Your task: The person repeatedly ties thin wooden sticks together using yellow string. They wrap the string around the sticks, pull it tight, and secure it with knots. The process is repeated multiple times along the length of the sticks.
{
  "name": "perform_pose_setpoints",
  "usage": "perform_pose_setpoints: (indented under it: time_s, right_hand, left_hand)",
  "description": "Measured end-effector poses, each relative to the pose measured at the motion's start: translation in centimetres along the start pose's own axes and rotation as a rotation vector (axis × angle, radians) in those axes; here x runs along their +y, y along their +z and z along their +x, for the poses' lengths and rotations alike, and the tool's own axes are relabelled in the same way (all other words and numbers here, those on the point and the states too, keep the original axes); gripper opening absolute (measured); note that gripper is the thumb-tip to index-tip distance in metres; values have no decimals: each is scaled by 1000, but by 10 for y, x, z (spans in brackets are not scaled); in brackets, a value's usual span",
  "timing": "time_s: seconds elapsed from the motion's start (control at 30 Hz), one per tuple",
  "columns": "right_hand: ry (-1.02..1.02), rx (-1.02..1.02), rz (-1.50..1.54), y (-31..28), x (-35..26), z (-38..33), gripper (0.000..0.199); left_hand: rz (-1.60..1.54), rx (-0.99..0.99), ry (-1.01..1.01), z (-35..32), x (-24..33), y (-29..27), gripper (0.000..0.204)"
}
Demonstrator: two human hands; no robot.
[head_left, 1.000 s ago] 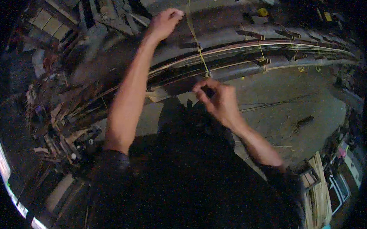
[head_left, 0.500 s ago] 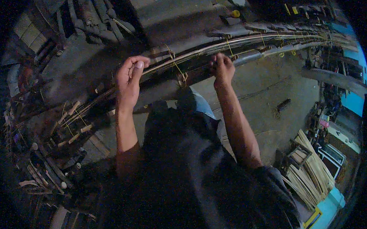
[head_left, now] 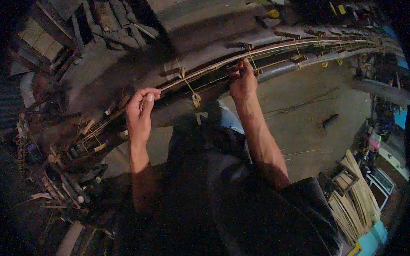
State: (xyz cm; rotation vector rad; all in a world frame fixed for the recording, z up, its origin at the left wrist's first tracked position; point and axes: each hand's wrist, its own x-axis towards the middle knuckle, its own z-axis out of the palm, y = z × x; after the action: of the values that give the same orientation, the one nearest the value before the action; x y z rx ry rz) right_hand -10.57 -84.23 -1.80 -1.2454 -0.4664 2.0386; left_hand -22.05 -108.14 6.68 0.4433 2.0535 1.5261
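Note:
A bundle of long, thin, pale strips runs from lower left to upper right in front of me. Yellow cords tied to short wooden pegs cross it at intervals. My left hand is closed, its thumb and fingertips pinching at the bundle's near-left stretch. Farther right, my right hand reaches in at the lower side of the strips, beside a yellow cord. Its fingers are curled together, and whatever they grip is hidden in the dark. A grey pipe-like bar lies just right of that hand.
Loose wood pieces lie at the upper left, more sticks at the lower left. Flat pale slats are stacked at the lower right. A dark cylindrical piece rests on the floor. A yellow round object sits beyond the strips.
The whole view has shifted slightly. My left hand has moved lower along the strips. My right hand has come slightly left, its curled fingers now against the strips' lower side near a cord.

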Motion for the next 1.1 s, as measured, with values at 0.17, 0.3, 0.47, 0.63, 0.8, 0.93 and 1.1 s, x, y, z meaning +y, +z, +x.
perform_pose_setpoints:
  time_s: [0.17, 0.3, 0.47, 0.63, 0.8, 0.93, 1.1]
  right_hand:
    - [145, 3, 135, -8, 2, 6, 11]
    - [232, -149, 172, -25, -6, -12, 9]
    - [248, -127, 9, -27, -22, -26, 9]
    - [102, -50, 60, -7, -6, -2, 11]
    - [-62, -77, 67, -10, 1, -2, 16]
    - [-171, -27, -137, -17, 4, -12, 16]
    - [-905, -504, -1354, -37, 7, -50, 22]
  left_hand:
    - [87, -21, -56, -4, 12, 31, 21]
    - [175, -45, -103, -13, 14, 50, 20]
    - [196, -47, -64, -16, 16, 45, 19]
    - [87, -59, 9, -13, 2, 20, 18]
    - [-5, -64, 70, -18, -3, -10, 17]
    - [16, -37, 29, -31, -22, -34, 18]
    - [141, 33, 137, -31, -17, -33, 17]
